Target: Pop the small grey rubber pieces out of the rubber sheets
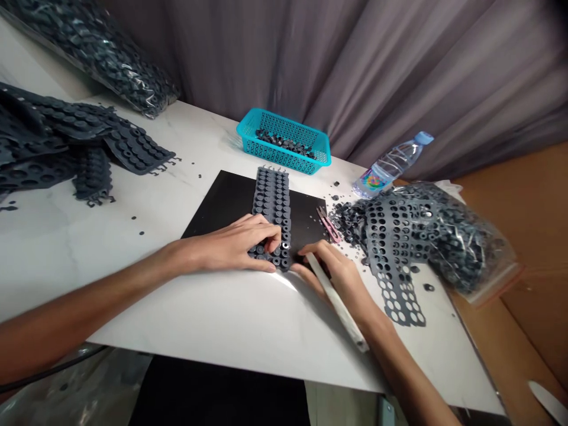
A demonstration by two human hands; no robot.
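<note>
A dark grey rubber sheet [271, 195] with rows of round raised parts lies lengthwise on a black mat [213, 207]. My left hand [248, 241] rests on its near end, index finger bent and thumb along the near edge, holding it down. Just right of the sheet, my right hand [331, 269] is closed around a long off-white tool handle [339, 310]. The handle's rear end points toward me; the tool's working tip is hidden by the fingers. Pink thread snips [329, 226] lie at the mat's right edge.
A turquoise basket [284, 155] holding small dark parts stands behind the mat. To the right are a water bottle [393, 165], loose parts [348, 220], a punched-out sheet [390, 260] and a bag of parts [465, 254]. More sheets [89, 130] and another bag [110, 59] lie left.
</note>
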